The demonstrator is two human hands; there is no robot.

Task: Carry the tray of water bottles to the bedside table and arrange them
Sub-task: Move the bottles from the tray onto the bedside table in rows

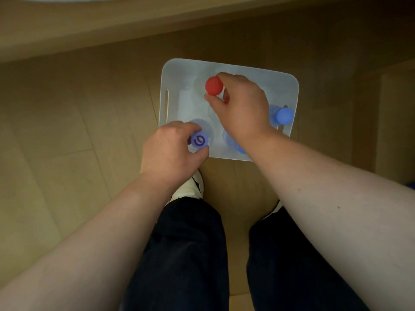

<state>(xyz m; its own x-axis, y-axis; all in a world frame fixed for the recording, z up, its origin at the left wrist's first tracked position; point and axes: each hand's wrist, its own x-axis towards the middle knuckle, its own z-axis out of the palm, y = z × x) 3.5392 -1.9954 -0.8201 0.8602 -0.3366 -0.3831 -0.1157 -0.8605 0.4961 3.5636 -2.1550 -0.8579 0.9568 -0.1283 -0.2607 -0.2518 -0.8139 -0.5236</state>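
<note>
**A:** Nearest item: dark trouser legs [179, 254] and white shoes [190, 189], standing on pale wood-plank floor [56, 131]. Next?

**B:** Left hand [170, 151], fingers curled round the lilac cap with a purple swirl mark [199, 140] on a clear plastic bottle at the near-left corner of the tray. Closed on it from above.

**A:** Tray entry?

**B:** White rectangular plastic tray with rounded corners and a slot handle on its left edge [175, 90]. It lies just ahead of the shoes; whether it sits on the floor or on a low surface cannot be told. No desk is identifiable.

**A:** Other hand?

**B:** Right hand [242, 108], thumb and fingertips pinched round the red round cap [214, 85] of a clear bottle standing toward the tray's far centre.

**A:** Remaining stock?

**B:** Blue-capped clear bottle [283, 115] at the right edge, unheld; another blue-tinted bottle [233, 142] mostly hidden under the right wrist.

**A:** Governing relation?

**B:** All bottles stand upright, long axes pointing up toward the camera, each held cap directly beneath its hand. Judged: a straight vertical lift clears both; the right forearm crosses over the hidden bottle and could knock it.
</note>
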